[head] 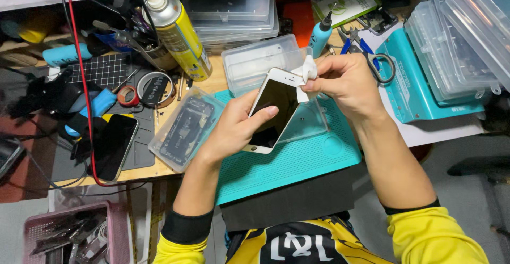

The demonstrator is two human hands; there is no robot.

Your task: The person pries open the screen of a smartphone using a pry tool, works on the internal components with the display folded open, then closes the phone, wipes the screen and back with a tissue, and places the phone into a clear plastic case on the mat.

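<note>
From the head camera I see a cluttered workbench with a teal mat [297,163]. My left hand [234,128] grips a white phone [273,110] tilted above the mat, thumb across its screen. My right hand [345,80], wrist bent, pinches a white wipe [308,71] at the phone's top corner.

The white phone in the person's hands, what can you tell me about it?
The phone is a slim slab with a white frame and a dark, glossy, unlit screen. It is held tilted above the teal mat, screen up. The left hand grips its lower part, thumb lying across the glass. The right hand presses a small white cloth against its top corner. A round button seems to sit at the bottom edge.
</note>
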